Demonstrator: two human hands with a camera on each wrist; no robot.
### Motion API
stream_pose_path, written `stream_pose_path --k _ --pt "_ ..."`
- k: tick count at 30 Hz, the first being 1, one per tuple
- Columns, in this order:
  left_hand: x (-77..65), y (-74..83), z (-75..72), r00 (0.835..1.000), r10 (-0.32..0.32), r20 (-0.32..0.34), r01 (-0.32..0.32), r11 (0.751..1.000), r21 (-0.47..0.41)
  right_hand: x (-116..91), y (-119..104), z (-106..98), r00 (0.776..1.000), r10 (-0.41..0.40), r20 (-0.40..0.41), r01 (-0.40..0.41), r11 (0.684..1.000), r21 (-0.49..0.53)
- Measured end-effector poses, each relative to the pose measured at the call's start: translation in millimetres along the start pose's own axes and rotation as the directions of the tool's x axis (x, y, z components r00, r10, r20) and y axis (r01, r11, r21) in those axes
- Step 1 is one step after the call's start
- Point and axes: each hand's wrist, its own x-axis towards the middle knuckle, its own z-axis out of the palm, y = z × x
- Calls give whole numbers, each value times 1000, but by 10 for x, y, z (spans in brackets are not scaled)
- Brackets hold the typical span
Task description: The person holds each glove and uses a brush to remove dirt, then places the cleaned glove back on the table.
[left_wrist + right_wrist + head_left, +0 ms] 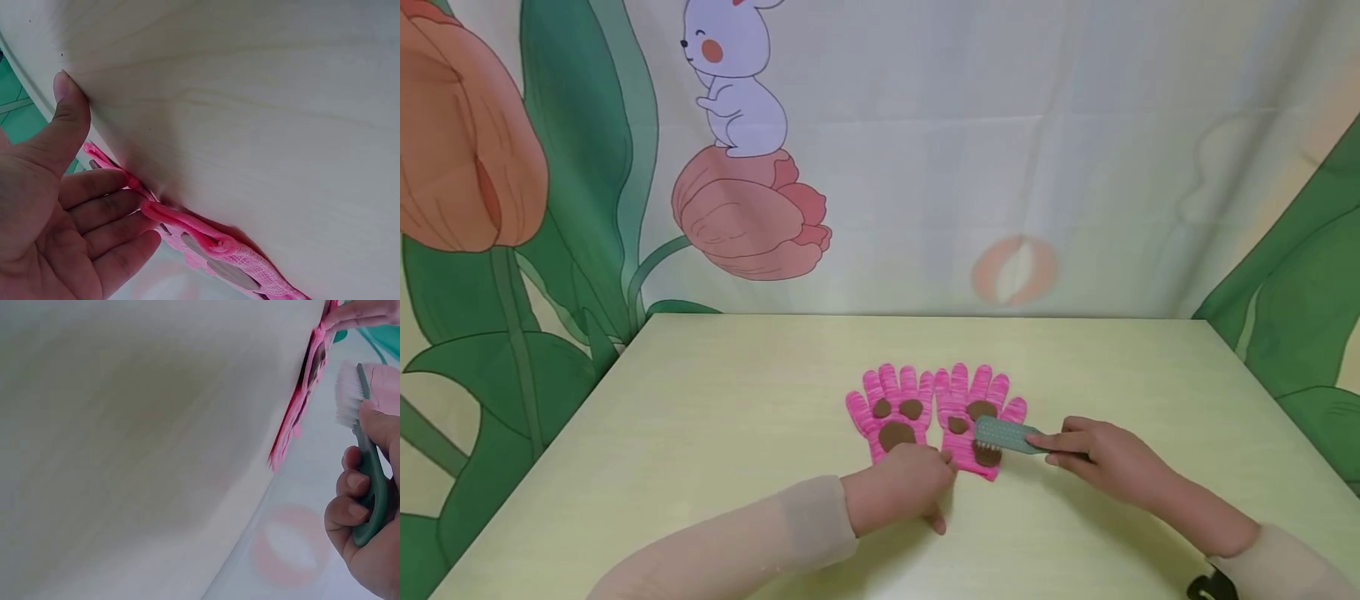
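Observation:
Two pink knit gloves with brown paw-pad patches lie side by side on the table, fingers pointing away: the left glove [888,390] and the right glove [960,392]. My left hand [904,482] rests at their cuffs. In the left wrist view its fingers [115,234] are nearly straight against the pink fabric, and the thumb stands apart. My right hand [1112,460] grips a green scrub brush [1006,434] by the handle. The brush head is over the right glove, white bristles [349,397] showing in the right wrist view; whether they touch the glove I cannot tell.
The pale yellow table [715,392] extends around the gloves to its far edge. Behind it hangs a curtain [910,183] printed with a rabbit, tulips and green leaves. A small black object [1212,585] shows beside the right sleeve.

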Motion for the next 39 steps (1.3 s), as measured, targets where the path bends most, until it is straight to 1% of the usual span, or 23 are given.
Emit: stream_pose_path --k 2,5,8,13,18,23,25,33,35,39 --pt "-5 0 -2 1000 2 -5 -2 1000 12 74 -38 30 1000 -25 -4 25 1000 0" --pt "-8 6 -2 1000 9 -16 -8 999 40 150 -79 87 999 -42 26 43 999 -9" --pt "-13 8 5 1000 11 -22 -9 998 60 163 -87 130 998 -16 59 16 1000 -9" --pt "-14 15 6 1000 1 -9 0 997 77 79 -18 146 997 29 74 -31 999 15" --pt "-13 21 0 1000 -8 -8 8 995 96 0 55 119 996 43 75 -45 999 30" --pt "-5 17 -4 1000 1 2 -1 998 61 -55 95 91 995 50 84 -53 998 41" --pt "-3 12 3 1000 2 6 -2 999 47 -62 98 88 995 41 87 -44 999 32" --pt "-29 -9 11 1000 3 -8 -2 998 56 -68 81 35 995 45 91 -44 999 -13" --pt "-30 -5 6 1000 4 -11 -4 999 53 -77 86 14 996 38 83 -36 999 -27" --pt "-18 3 7 1000 5 -10 -4 999 44 -96 92 -46 999 -3 41 6 997 -76"
